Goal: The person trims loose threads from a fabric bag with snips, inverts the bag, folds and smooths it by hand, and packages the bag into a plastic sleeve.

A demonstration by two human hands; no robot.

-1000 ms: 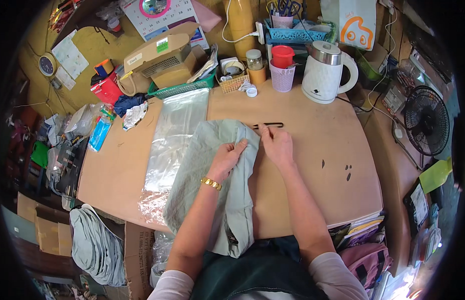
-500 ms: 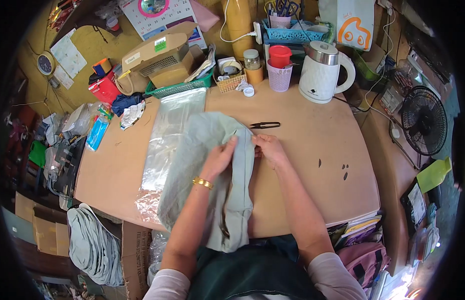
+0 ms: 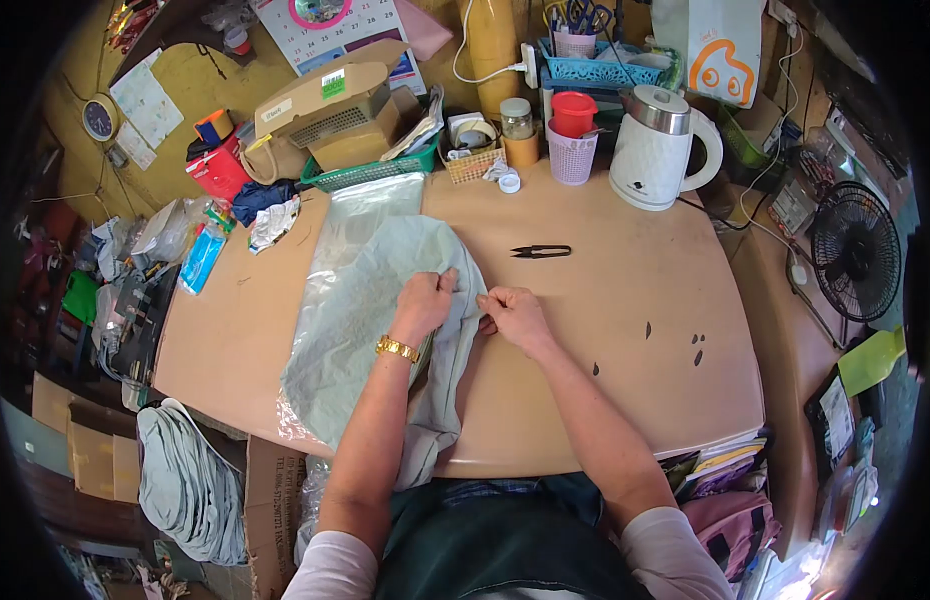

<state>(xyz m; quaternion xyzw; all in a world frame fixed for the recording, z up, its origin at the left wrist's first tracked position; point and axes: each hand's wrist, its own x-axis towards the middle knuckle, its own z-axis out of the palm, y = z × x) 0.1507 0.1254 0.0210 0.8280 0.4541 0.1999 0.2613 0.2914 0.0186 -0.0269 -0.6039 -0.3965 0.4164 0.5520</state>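
Observation:
A pale grey-green cloth garment (image 3: pixel 355 320) lies loosely folded on the table, its near end hanging by the front edge. My left hand (image 3: pixel 425 303) is closed on the cloth near a long seam, fingertips curled into the fabric. At the garment's right edge, my right hand (image 3: pixel 517 318) pinches the seam between thumb and fingers. Beyond the hands rest black thread snips (image 3: pixel 541 252), touched by neither. Clear plastic bags (image 3: pixel 370 198) lie flat, partly under the garment.
Along the back stand a green basket (image 3: pixel 375 172) with cardboard boxes, a lilac cup (image 3: pixel 569 155) and a white kettle (image 3: pixel 653 150). At right is a black fan (image 3: pixel 857 250). Several small dark scraps (image 3: pixel 698 357) dot the table. Folded grey cloth pieces (image 3: pixel 190 480) sit at lower left.
Both hands and the garment have shifted left, and the garment's near end now lies differently. My left hand has curled tighter on the fabric. The view has moved slightly.

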